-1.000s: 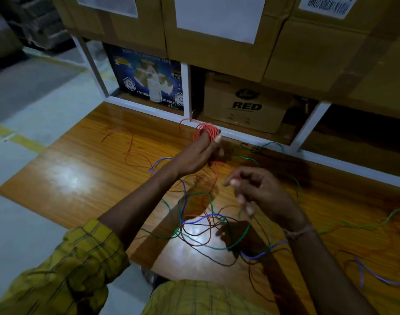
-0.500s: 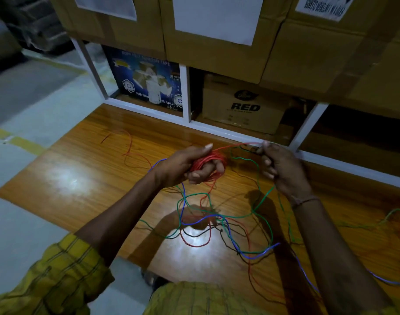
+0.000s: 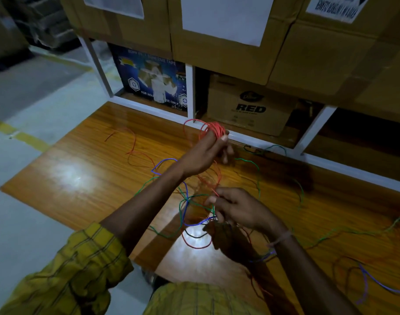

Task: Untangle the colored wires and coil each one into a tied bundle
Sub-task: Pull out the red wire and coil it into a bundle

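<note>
Red wire coil [image 3: 213, 130] is sitting looped around the raised left hand [image 3: 205, 155], fingers curled through it. Below, tangled wires [image 3: 190, 214] are lying on the wooden board [image 3: 80, 173]. Right hand [image 3: 237, 210] is pinching a red strand [image 3: 213, 185] above them.

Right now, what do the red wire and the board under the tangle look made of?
Red wire: thin, flexible strand with a smooth matte red coating, probably plastic insulation; it holds loose loops around the left hand.
Board: wood-grain surface, glossy, likely laminate or varnished wood; it throws bright glare patches.
</note>
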`<state>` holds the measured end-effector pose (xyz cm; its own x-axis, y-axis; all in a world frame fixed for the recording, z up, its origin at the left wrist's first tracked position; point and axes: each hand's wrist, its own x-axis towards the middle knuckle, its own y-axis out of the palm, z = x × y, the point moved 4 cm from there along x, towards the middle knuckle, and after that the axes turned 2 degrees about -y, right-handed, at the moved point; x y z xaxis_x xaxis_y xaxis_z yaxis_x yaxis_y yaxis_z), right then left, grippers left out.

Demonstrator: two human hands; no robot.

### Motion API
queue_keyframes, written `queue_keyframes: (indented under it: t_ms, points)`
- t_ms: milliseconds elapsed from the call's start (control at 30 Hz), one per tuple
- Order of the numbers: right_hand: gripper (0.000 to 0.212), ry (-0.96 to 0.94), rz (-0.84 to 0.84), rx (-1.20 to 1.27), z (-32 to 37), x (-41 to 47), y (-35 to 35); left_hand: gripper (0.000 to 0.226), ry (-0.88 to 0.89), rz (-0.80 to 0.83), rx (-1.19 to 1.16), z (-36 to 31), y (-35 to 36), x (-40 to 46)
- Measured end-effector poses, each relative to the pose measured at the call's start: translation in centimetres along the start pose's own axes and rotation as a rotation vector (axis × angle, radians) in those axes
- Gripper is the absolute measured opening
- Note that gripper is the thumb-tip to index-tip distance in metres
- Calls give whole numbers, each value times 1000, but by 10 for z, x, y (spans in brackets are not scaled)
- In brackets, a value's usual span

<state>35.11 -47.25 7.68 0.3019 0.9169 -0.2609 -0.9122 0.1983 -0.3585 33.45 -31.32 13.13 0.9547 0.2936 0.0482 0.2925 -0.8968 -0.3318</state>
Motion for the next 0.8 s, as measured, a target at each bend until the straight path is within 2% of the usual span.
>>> queue_keyframes:
  t_ms: [67, 167, 267, 333, 434, 500, 600, 667, 734, 800]
  points:
    - [24, -75, -69, -31, 9, -6, -12, 34, 21, 37, 203, 10, 1, -2]
    - [25, -207, -365, -199, 16, -13, -44, 38, -6, 128, 355, 18, 1, -7]
    - [24, -288, -610, -340, 20, -16, -71, 56, -66, 237, 281, 14, 4, -16]
    - [23, -324, -675, -435, 21, -15, -76, 66, -104, 256, 245, 8, 5, -18]
    - [14, -350, -768, -541, 17, -12, -72, 68, -153, 256, 202, 6, 1, -17]
    - [16, -335, -794, -541, 13, -10, -66, 67, -167, 265, 177, 7, -2, -16]
    - [33, -302, -787, -466, 8, -8, -62, 65, -171, 295, 201, 7, -4, -14]
    - [45, -330, -775, -411, 12, -12, -62, 54, -167, 322, 276, 6, -5, -15]
    - [64, -392, -684, -399, 17, -15, -63, 39, -211, 326, 299, 6, -5, -16]
    - [78, -420, -533, -362, 21, -15, -62, 35, -233, 378, 279, 6, -4, -17]
